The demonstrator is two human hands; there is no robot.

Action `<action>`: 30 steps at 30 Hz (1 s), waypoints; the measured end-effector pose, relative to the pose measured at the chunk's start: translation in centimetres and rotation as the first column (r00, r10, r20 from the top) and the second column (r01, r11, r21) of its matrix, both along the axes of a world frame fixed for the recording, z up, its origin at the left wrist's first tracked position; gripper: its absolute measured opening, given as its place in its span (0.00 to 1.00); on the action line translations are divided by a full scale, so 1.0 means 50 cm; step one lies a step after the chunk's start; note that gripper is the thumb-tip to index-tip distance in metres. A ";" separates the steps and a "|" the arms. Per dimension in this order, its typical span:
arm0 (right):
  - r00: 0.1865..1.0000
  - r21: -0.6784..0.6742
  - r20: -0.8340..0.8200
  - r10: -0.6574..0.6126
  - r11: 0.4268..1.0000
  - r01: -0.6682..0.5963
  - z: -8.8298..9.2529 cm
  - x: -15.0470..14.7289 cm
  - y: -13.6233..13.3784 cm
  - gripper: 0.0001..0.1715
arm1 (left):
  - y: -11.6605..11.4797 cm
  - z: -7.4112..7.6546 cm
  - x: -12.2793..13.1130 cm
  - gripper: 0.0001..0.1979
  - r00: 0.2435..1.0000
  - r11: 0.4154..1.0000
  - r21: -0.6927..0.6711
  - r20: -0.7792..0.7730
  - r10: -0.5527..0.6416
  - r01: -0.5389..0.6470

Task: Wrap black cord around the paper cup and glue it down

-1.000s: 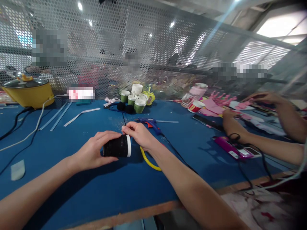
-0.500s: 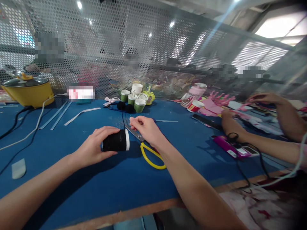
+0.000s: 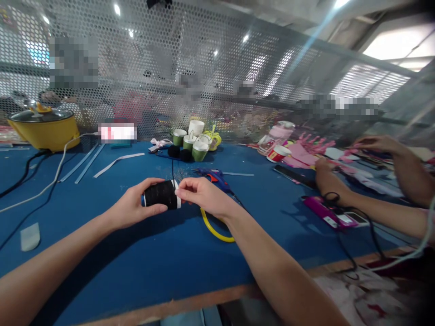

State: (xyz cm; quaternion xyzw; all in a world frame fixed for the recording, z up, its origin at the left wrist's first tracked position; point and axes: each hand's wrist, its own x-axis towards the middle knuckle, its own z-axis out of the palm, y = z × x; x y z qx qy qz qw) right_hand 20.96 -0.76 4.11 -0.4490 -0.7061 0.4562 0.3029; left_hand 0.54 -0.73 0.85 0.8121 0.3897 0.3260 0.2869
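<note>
My left hand [image 3: 131, 203] is wrapped round a small paper cup [image 3: 161, 194] lying on its side, its wall covered in black yarn and its white rim facing right. At that rim, the thumb and fingertips of my right hand [image 3: 200, 192] are pinched together against the edge. A strand of black yarn [image 3: 173, 170] runs from the black yarn balls [image 3: 180, 154] to the cup near these fingertips. Beneath my right hand lie scissors with a yellow handle [image 3: 214, 231], their blades mostly hidden. A blue glue gun [image 3: 217, 179] rests just behind it.
Green-wrapped cups [image 3: 199, 149] stand at the back by the perforated screen [image 3: 220, 90]. On the left are a yellow electric pot [image 3: 44, 131], cables and paper strips [image 3: 118, 160]. At right, another person's arms [image 3: 367, 208] reach over pink pieces, near a phone [image 3: 294, 175] and a purple box [image 3: 321, 213].
My right hand has come down and left from above the scissors to the cup's rim. The cup has shifted slightly left and up in my left hand. The glue gun is now uncovered.
</note>
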 end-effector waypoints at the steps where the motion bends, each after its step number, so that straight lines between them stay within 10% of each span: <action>1: 1.000 0.007 0.001 -0.020 1.000 0.020 0.000 0.001 0.002 0.12 | -0.001 0.002 0.001 0.26 1.000 1.000 -0.012 0.004 -0.008 0.008; 5: 0.988 0.056 -0.078 -0.133 0.989 0.138 -0.009 0.005 0.015 0.14 | -0.006 0.002 0.005 0.26 0.999 0.999 0.004 -0.019 -0.044 0.044; 23: 0.997 0.019 -0.064 0.040 0.999 -0.039 0.012 -0.073 0.100 0.23 | -0.028 -0.018 0.017 0.33 0.970 0.967 0.160 -0.175 -0.168 0.197; 27: 0.987 -0.026 0.082 0.135 0.991 -0.133 -0.003 -0.085 0.112 0.22 | -0.028 -0.017 0.017 0.31 0.955 0.967 0.147 -0.241 -0.171 0.210; 30: 0.947 0.132 0.315 -0.058 0.991 0.016 0.007 -0.052 0.118 0.17 | -0.027 -0.011 0.017 0.28 0.955 0.969 0.144 -0.247 -0.162 0.201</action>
